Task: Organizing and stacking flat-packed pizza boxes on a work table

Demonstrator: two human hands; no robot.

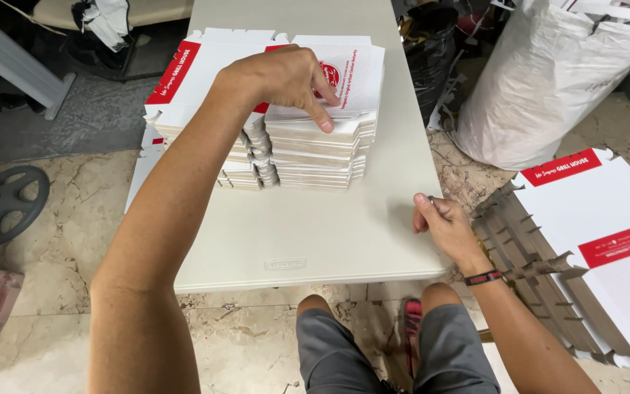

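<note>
The stack of flat white-and-red cardboard box blanks [286,138] sits at the middle of the pale counter [308,233], toward its far half; the left hand [286,76] lies on top of the stack, its grip closed lightly on the uppermost blank [348,73], thumb at the near edge and fingers curled over the printed face; a few loose blanks jut out under the stack on its left side. The right hand [442,222] rests on the counter's right edge, well apart from the stack, fingers curled in; whether that grip holds anything I cannot tell; a dark wristband [483,277] circles the wrist. Right of the counter, a second pile of blanks [592,241] leans on the marble floor [60,241]; behind it stands a large white sack [548,80]; a dark wheel [5,204] lies on the floor at left.
</note>
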